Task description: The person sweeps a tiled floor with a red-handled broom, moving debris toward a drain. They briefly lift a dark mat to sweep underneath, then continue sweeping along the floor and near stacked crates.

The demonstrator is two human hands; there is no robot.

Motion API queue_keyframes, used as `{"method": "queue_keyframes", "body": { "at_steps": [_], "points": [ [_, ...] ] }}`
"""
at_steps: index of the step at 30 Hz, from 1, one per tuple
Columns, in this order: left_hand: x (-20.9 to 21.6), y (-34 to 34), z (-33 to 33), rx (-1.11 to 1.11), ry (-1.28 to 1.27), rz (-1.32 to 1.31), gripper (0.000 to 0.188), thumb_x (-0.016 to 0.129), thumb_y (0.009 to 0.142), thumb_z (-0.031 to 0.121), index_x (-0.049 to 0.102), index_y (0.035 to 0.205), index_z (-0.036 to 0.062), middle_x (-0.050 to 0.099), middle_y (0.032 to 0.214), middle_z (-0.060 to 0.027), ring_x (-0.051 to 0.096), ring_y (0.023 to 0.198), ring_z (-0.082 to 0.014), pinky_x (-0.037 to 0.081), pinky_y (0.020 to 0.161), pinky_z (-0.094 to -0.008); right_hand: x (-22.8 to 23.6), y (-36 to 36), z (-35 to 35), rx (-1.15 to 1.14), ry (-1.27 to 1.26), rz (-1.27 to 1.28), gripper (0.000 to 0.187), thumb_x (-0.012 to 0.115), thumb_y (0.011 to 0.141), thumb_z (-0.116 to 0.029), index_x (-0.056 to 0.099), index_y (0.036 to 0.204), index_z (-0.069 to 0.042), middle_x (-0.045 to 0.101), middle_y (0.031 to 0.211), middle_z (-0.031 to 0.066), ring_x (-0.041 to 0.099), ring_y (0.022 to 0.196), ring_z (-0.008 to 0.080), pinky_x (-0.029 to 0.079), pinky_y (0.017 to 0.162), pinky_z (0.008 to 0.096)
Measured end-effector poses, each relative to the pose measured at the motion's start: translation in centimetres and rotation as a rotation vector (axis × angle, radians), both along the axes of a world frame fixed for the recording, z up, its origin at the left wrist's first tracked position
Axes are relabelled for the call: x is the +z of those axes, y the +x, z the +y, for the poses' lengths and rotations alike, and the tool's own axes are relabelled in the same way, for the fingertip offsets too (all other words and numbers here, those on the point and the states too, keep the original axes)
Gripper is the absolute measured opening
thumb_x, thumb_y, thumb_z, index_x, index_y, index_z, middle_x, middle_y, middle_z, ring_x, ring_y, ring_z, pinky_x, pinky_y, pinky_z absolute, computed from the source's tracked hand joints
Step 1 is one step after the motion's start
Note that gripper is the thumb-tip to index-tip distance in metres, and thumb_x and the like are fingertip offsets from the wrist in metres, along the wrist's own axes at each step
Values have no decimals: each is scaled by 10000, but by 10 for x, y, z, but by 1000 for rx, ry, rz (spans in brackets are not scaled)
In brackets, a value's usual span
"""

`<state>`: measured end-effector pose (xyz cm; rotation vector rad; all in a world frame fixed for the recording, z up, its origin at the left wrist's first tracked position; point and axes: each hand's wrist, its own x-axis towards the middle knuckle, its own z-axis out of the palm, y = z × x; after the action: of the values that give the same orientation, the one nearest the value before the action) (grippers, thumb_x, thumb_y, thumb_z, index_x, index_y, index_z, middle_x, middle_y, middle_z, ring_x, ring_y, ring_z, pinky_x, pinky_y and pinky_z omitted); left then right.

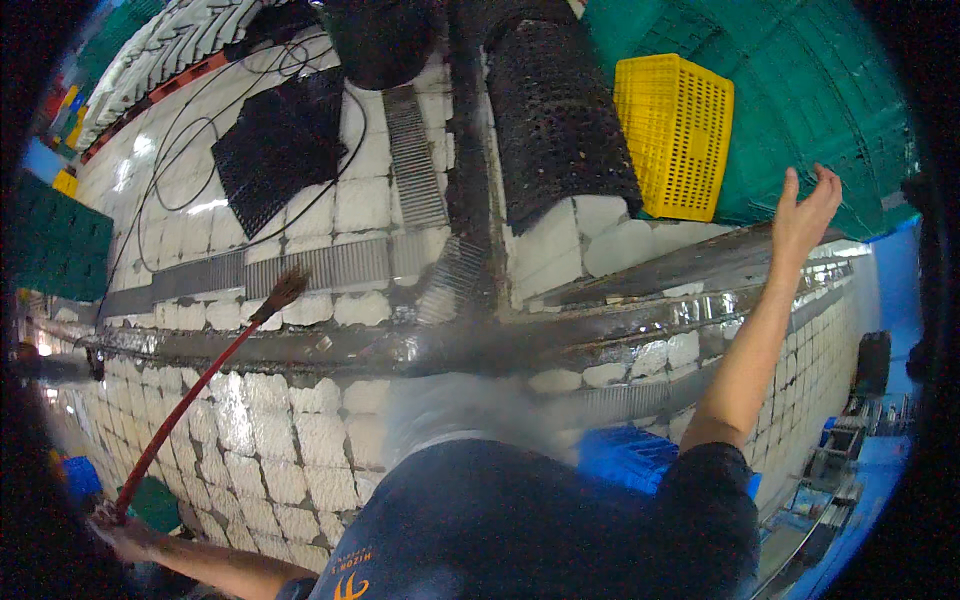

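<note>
At lower left of the frame, the left hand (122, 538) is closed around the end of a red-handled brush (185, 408) slanting up toward centre-left. The brush looks light, its shaft stiff — perhaps slippery if wet — so mid-shaft should balance best. The right hand (808, 210), upper right, is empty, fingers apart, near a yellow crate (672, 138).

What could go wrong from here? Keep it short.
1. The wet, shiny tiled floor could be slippery underfoot.
2. The left hand grips the red-handled broom near the handle's end, so the brush might catch on the slatted grate.
3. A loose black hose or cable lies looped on the floor and might snag a foot.
</note>
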<state>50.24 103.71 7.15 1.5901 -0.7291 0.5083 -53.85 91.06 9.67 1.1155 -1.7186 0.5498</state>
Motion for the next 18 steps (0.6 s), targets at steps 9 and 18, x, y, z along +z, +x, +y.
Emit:
{"method": "queue_keyframes", "body": {
  "at_steps": [9,18],
  "points": [
    [3,52,31,-239,-422,391,164,548,1001,51,497,848,84,322,662,6,366,585,-139,349,576,-304,-72,-103,2,-295,295,-103,463,659,932,-278,593,1216,82,566,1285,294,492,1257,427,404,1076,493],
    [-65,44,144,-222,-565,198,125,535,964,-4,568,1081,29,407,632,-4,397,518,-121,393,478,-284,-110,-259,-6,-586,704,84,416,522,990,-242,537,1309,26,572,1319,230,533,1208,390,423,1049,459]
  ]
}}
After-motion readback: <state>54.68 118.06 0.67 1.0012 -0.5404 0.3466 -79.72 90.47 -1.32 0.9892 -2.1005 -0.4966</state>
